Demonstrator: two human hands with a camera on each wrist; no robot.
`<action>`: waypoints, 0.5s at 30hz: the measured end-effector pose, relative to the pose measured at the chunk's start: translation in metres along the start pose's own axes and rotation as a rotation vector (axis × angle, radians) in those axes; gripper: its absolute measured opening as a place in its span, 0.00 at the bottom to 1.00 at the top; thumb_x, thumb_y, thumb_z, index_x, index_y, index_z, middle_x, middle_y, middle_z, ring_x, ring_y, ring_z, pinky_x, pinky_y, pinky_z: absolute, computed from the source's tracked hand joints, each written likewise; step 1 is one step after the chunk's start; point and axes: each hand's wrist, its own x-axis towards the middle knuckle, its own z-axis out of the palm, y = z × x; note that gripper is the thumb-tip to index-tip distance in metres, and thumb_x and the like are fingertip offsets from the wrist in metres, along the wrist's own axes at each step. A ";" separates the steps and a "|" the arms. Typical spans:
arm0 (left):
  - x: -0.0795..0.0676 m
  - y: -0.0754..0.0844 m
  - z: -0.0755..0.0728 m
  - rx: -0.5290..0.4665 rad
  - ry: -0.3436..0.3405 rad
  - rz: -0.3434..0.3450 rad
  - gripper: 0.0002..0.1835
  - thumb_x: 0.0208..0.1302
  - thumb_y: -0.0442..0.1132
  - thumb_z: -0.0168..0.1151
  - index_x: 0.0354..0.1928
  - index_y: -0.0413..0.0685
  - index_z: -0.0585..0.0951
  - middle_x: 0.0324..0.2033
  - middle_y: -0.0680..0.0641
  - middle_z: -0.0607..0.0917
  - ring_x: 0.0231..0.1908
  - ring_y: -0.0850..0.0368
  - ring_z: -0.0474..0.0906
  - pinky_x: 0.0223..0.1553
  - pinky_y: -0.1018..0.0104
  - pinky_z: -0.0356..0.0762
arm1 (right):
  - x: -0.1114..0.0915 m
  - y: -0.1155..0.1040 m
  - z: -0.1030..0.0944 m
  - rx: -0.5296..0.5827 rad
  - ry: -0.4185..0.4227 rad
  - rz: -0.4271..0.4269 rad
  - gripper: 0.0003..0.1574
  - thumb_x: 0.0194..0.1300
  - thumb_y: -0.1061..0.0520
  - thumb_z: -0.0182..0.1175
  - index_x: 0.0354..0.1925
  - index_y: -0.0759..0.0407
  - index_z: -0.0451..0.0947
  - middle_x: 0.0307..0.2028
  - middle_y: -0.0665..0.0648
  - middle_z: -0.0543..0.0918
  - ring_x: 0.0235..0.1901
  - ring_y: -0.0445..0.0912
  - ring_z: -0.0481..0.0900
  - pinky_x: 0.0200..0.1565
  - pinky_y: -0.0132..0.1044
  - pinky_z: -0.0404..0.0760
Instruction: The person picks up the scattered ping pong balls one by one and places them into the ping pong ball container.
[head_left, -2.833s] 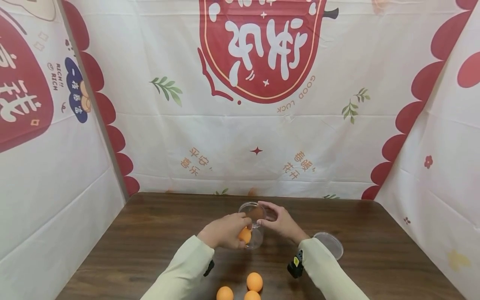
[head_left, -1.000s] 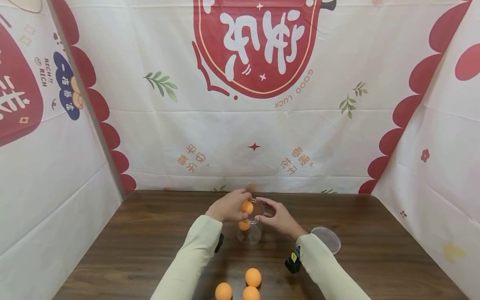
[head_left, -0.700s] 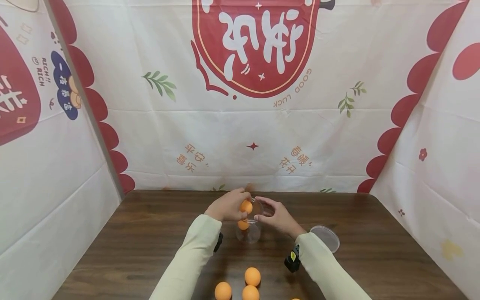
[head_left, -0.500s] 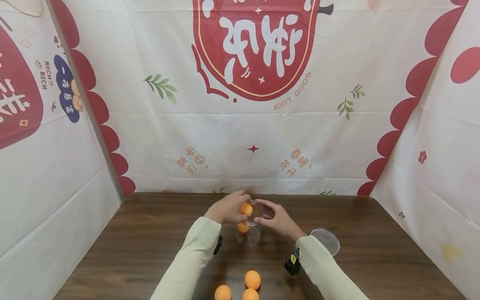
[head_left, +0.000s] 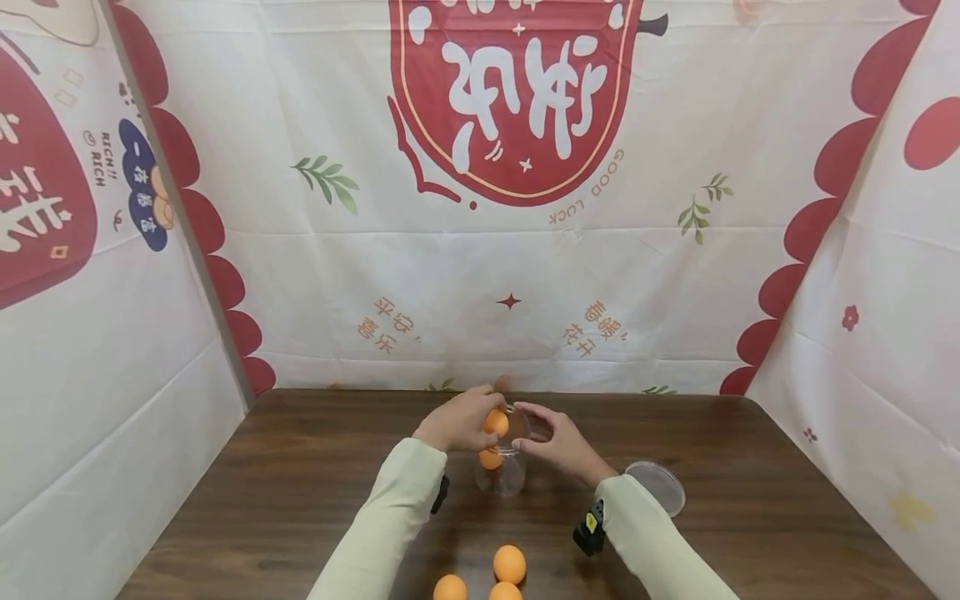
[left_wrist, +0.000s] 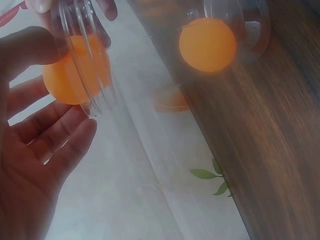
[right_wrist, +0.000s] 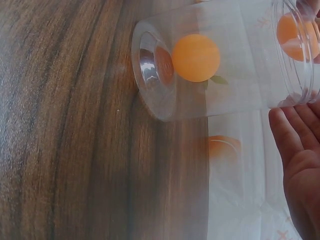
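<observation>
Orange ball (head_left: 496, 422): left hand (head_left: 456, 421) is pinching it with its fingers; right hand (head_left: 561, 443), fingers cupping the jar (right_wrist: 240, 60), should be steadying.

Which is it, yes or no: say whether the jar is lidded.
No, the lid lies on the table, apart from the jar.

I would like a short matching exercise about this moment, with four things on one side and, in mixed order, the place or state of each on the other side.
1. jar
2. lid
3. left hand
4. right hand

A. gripping an orange ball
B. open, with a second ball inside
C. at the top of the jar, without a ball
D. lying on the table, near the right sleeve

Pairs: 1-B, 2-D, 3-A, 4-C
</observation>
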 end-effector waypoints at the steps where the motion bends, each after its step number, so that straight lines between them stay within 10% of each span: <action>1: 0.000 0.000 0.000 0.003 -0.001 -0.002 0.18 0.55 0.39 0.68 0.48 0.46 0.78 0.39 0.50 0.76 0.32 0.61 0.69 0.35 0.71 0.72 | 0.000 0.000 0.000 0.002 0.001 -0.001 0.40 0.62 0.55 0.64 0.67 0.67 0.62 0.66 0.69 0.66 0.65 0.63 0.64 0.60 0.54 0.70; 15: 0.000 -0.001 0.001 -0.006 0.000 -0.009 0.17 0.55 0.40 0.67 0.48 0.45 0.80 0.39 0.50 0.77 0.31 0.62 0.68 0.32 0.74 0.69 | -0.002 -0.003 -0.001 0.007 -0.010 -0.016 0.39 0.63 0.57 0.63 0.67 0.71 0.60 0.65 0.72 0.65 0.65 0.65 0.64 0.59 0.55 0.70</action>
